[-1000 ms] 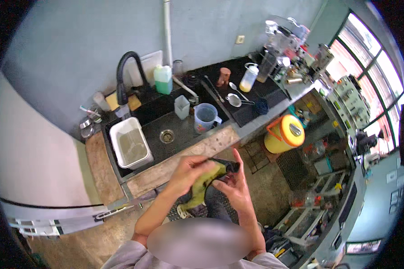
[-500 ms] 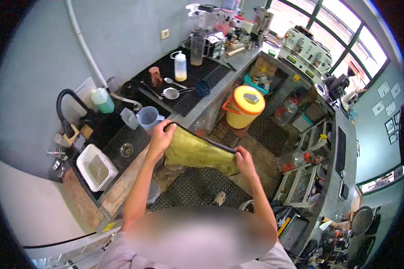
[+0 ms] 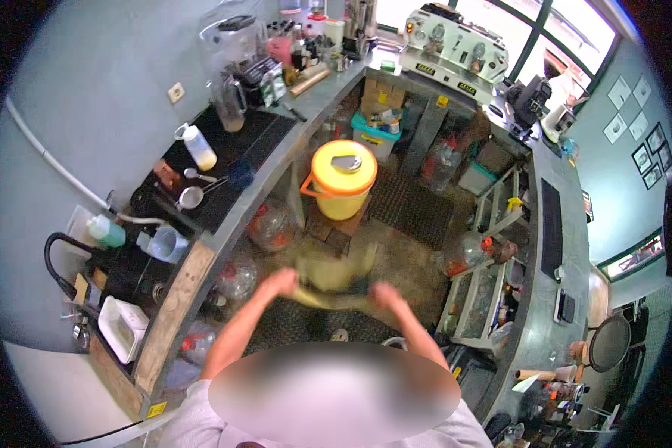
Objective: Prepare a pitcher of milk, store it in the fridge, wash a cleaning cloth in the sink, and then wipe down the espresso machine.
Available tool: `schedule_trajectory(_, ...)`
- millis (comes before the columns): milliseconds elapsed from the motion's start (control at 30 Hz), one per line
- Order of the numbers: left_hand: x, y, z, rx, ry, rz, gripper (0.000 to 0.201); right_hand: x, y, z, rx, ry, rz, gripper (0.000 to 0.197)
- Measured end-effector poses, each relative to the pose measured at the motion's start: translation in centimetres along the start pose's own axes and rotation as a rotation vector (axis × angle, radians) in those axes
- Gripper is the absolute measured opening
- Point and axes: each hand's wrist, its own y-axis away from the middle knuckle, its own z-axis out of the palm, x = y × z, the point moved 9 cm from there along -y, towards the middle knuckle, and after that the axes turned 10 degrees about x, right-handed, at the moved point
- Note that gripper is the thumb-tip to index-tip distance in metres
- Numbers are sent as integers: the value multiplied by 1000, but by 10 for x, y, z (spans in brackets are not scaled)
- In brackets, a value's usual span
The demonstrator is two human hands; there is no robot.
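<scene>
Between my two hands hangs a yellow-green cloth (image 3: 328, 300), smeared by motion so that its outline and dark edging are hard to make out. My left hand (image 3: 279, 284) is closed on one end, and my right hand (image 3: 384, 296) grips the other; the fingers of both are blurred. Beyond the cloth, apart from it, stands a yellow drink cooler (image 3: 341, 200) with an orange handle and a metal piece on its lid.
At left, a sink counter carries a white tub (image 3: 122, 328), a clear jug (image 3: 166, 245), a squeeze bottle (image 3: 199, 148) and a strainer (image 3: 190, 198). Large clear bottles (image 3: 270, 226) stand under it. An espresso machine (image 3: 455, 52) sits at the back; shelving (image 3: 474, 257) runs along the right.
My view has swung to the right. Both hands have come lower and nearer to me, and the cloth, earlier stretched out and sharp, is now blurred in motion.
</scene>
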Motion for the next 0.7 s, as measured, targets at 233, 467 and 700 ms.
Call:
schedule_trajectory(233, 35, -38, 43, 147, 449, -69, 32, 46, 113, -13, 244, -571, 417, 26)
schedule_trajectory(467, 140, -221, -108, 493, 843, 44, 22, 156, 87, -234, 761, -567, 554, 20)
schedule_trajectory(700, 269, -391, -253, 426, 1043, 247, 17, 273, 56, -409, 1031, -633, 610, 19)
